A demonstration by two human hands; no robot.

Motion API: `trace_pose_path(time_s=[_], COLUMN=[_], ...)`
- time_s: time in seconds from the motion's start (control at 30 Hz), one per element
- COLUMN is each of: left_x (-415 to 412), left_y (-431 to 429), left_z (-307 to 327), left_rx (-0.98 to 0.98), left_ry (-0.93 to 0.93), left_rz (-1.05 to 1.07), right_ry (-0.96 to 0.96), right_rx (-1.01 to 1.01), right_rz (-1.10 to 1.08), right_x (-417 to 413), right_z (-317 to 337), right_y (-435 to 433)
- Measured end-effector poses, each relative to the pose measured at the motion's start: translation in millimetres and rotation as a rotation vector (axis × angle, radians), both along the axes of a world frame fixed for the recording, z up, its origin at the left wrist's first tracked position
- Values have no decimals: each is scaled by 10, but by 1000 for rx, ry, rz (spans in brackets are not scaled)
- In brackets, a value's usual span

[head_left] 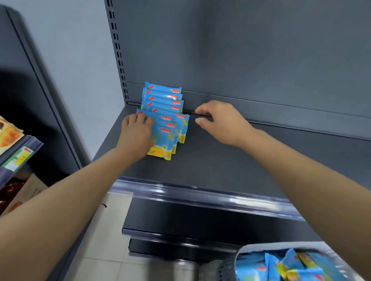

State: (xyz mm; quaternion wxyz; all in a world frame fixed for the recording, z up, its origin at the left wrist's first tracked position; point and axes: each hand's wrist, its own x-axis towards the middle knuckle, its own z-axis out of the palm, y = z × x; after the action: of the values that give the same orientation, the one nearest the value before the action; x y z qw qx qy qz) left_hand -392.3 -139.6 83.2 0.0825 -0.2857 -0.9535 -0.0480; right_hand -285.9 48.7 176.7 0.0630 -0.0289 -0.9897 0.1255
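Brown-and-cream wrappers (0, 135) lie on the neighbouring rack at far left, outside my job. On the grey shelf (222, 163) I have the left hand (135, 135) laid over the front of the row of blue-and-yellow packets (170, 122), fingers flat across the top edge, pressing rather than gripping. The row sits at the shelf's left end, running back to the rear wall. I count about eight, though the overlap hides some. The right hand (222, 123) hovers just beside the row, fingers loosely curled, holding nothing. I judge this step to be squaring up the row. Next, the right hand should go to the one basket (260, 246) at lower right for more loose packets (298, 275), which are too jumbled to count, and start a second row alongside
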Motion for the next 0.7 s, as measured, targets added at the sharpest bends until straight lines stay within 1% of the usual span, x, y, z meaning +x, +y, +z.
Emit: trace_pose_path(time_s=[0.13,0.27,0.37,0.47,0.6,0.7], left_x=[401,967,1466,2009,2753,3313], left_y=[267,561,754,959,1250,1444], left_z=[217,494,703,894,1013,971], left_rx=[155,329,425,490,503,497], left_ry=[49,219,360,436,449,414], left_rz=[-102,-263,-323,-348,-374,-402], right_ry=[29,145,238,333,436,419], right_rx=[176,314,344,367,366,356], right_rz=[-11,-42,-31,-9,-13,-28], right_x=[358,780,1199,1700,2416,2928], right_z=[33,102,202,285,294,199], right_y=[98,224,355,540,852,1065])
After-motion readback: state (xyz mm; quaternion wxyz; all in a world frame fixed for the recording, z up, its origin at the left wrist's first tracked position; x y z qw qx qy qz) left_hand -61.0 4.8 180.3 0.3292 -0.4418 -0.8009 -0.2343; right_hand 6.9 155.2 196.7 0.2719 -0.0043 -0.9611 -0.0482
